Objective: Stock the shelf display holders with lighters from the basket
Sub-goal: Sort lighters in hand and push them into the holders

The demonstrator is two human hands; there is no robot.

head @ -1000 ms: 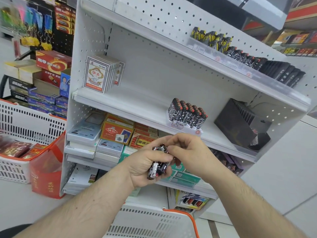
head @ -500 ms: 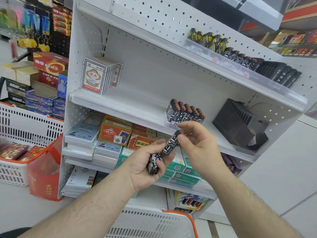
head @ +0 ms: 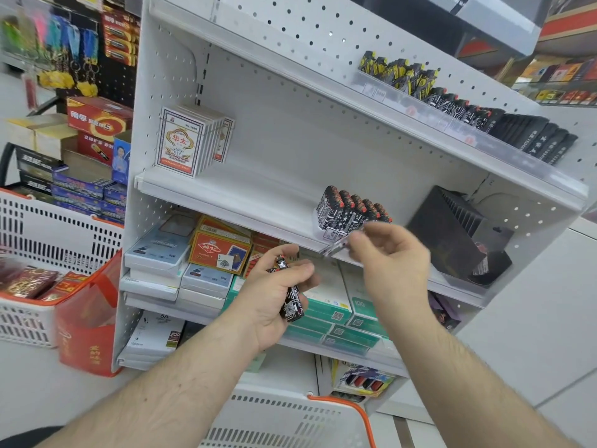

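Note:
My left hand (head: 274,299) grips a small bunch of black-and-white patterned lighters (head: 290,302) in front of the lower shelves. My right hand (head: 387,253) pinches one lighter (head: 337,245), blurred by motion, just below and in front of the display holder (head: 349,215) on the middle shelf. That holder stands packed with several matching lighters with red caps. A white basket (head: 290,421) with an orange rim sits at the bottom of the view, its inside hidden.
An empty black slotted holder (head: 452,234) stands right of the filled one. The top shelf carries more lighter rows (head: 452,105). Card packs (head: 190,143) stand at the middle shelf's left. Boxes fill the lower shelves. Another white basket (head: 38,247) sits left.
My right hand pulled one lighter out of the bunch in my left hand and carried it up and right toward the filled holder. My left hand stayed low with the other lighters.

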